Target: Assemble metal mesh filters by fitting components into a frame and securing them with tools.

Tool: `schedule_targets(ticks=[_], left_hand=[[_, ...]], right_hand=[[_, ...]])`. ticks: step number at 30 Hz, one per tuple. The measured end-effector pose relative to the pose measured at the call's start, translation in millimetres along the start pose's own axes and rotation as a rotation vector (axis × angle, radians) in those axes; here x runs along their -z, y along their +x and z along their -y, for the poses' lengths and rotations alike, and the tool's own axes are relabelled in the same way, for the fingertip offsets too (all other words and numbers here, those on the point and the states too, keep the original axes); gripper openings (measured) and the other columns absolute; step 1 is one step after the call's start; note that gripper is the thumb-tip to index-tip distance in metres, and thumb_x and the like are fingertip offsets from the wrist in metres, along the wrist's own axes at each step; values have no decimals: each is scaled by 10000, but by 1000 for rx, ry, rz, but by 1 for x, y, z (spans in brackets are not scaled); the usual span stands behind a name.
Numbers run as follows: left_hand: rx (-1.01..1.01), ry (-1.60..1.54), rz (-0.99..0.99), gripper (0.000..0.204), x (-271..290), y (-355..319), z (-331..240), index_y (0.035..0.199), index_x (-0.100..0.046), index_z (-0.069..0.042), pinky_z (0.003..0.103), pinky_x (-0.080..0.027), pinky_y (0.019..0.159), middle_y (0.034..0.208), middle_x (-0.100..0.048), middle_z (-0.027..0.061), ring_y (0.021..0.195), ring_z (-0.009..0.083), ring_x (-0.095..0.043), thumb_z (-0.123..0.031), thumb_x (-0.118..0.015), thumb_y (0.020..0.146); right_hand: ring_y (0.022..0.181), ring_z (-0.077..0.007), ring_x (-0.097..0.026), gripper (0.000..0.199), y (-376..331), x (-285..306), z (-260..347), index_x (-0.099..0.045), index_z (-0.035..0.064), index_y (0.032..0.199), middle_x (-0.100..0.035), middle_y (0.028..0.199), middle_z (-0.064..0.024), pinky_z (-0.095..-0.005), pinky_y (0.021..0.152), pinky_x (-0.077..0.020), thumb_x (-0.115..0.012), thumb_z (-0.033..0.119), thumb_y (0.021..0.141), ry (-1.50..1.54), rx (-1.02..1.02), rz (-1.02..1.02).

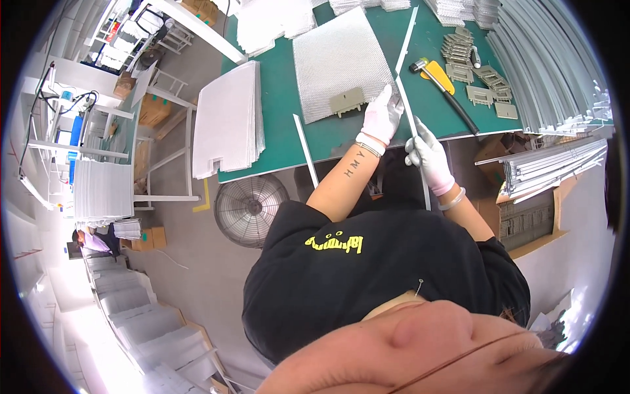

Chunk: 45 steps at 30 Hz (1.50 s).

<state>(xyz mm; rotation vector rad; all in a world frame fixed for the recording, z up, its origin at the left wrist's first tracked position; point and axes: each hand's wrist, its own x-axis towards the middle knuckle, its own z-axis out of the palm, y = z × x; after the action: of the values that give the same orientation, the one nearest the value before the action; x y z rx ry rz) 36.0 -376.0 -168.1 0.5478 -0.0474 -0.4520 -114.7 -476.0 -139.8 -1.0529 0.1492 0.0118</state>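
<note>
A long, narrow white metal strip [405, 98] runs from the green table edge down toward my body. My right hand [430, 154], in a white glove, has its fingers wrapped around this strip. My gloved left hand [382, 118] is closed at the strip's upper part, beside the lower right corner of a silver mesh panel [338, 59]; its fingertips are partly hidden. An olive-beige plastic piece with tabs [346, 101] lies on the panel's lower edge, just left of that hand. Another white strip [407, 41] lies on the table above, and a third strip [304, 148] overhangs the front edge.
A hammer [449, 98] lies over a yellow object [438, 77] on the table [282, 98]. Several olive plastic pieces [482, 96] sit right of it. White sheets [226, 118] are stacked at left, long strips [548, 59] at right. A floor fan [251, 210] stands below.
</note>
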Motion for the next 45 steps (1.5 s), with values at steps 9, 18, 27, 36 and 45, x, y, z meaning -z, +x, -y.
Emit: schedule_targets(ticks=[9,18,27,36,45], left_hand=[[46,-186,-7,242,-12,0,-6,1196,-581,25,378,-486,960,1159,-629,151,1081,265,-592,-128,-537,1013],[-33,-113,-108,181,-21,-1,1,1102,-662,-68,335,-510,778,936,-640,57,848,186,-590,-211,-597,1011],[-42,-77,-144,266,-14,2,5,1050,-634,-45,335,-512,781,947,-625,69,838,195,-571,-306,-613,1007],[-18,-31,-216,259,-15,1,-4,1073,-657,-50,339,-526,773,961,-671,80,873,207,-641,-296,-605,1007],[-178,516,38,294,-12,-26,-19,1172,-603,-32,350,-536,859,1081,-671,107,978,238,-657,-279,-574,1017]], right_hand=[[559,-42,-427,569,1,-9,7,-291,41,1558,-545,857,-25,-218,601,-482,-488,120,1031,-165,-28,-84],[551,-42,-431,543,-4,-16,2,-328,36,1546,-545,779,-13,-210,534,-457,-480,86,1027,-404,-5,-184],[512,-35,-423,520,-3,-15,0,-329,15,1535,-552,761,-13,-201,500,-455,-450,80,1034,-250,32,-109],[488,-58,-475,480,49,-21,41,-400,-3,1494,-569,706,-22,-221,475,-445,-427,94,1025,-502,21,25],[573,-63,-531,311,155,-21,49,-577,4,1193,-598,799,-11,-241,516,-451,-583,255,1008,-541,-94,92]])
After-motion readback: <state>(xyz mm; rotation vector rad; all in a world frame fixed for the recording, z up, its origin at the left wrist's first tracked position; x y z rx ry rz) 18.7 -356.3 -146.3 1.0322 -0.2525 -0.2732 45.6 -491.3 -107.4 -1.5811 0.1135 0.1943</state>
